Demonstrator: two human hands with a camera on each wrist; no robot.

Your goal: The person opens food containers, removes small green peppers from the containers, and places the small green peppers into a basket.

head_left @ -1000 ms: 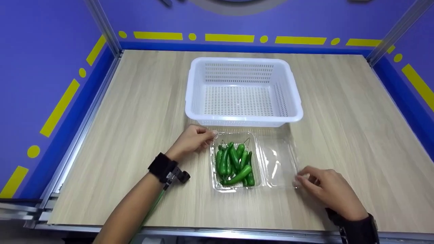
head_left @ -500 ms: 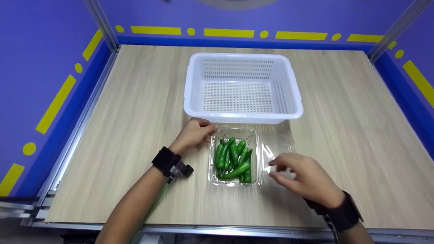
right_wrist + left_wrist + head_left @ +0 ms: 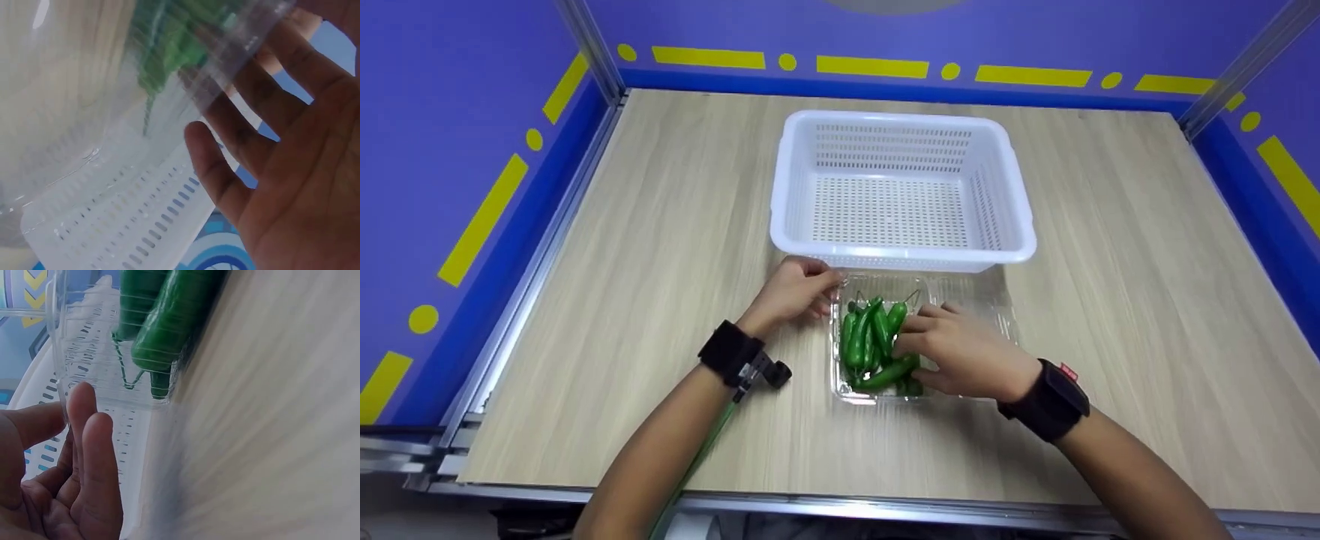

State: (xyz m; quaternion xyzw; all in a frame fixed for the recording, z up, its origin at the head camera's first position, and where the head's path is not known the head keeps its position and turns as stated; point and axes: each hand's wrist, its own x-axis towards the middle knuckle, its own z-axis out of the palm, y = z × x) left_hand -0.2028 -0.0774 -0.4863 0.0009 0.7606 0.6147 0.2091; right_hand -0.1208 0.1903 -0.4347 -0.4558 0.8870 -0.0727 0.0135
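A clear plastic clamshell box (image 3: 855, 400) lies unfolded on the table, with several green chili peppers (image 3: 856, 341) in its left half. At its far left corner, my left hand (image 3: 791, 292) pinches the rim between thumb and forefinger; the left wrist view has the thumb at the box edge (image 3: 55, 343). My right hand (image 3: 967, 356) reaches over the box's right side, fingertips down at the peppers. In the right wrist view its fingers (image 3: 216, 174) extend past the clear plastic, and the fingertips are partly hidden behind it. The flat lid half (image 3: 1005, 319) is mostly covered by this hand.
A white perforated plastic basket (image 3: 904, 255) stands right behind the box. The wooden table (image 3: 675, 202) has a metal front edge (image 3: 847, 508), with blue walls (image 3: 885, 30) on the sides and back. A green cable (image 3: 701, 450) runs along the left forearm.
My right hand has let go of the lid's outer edge and moved left, over to the peppers. My left hand stays at the box corner. The camera view has shifted slightly.
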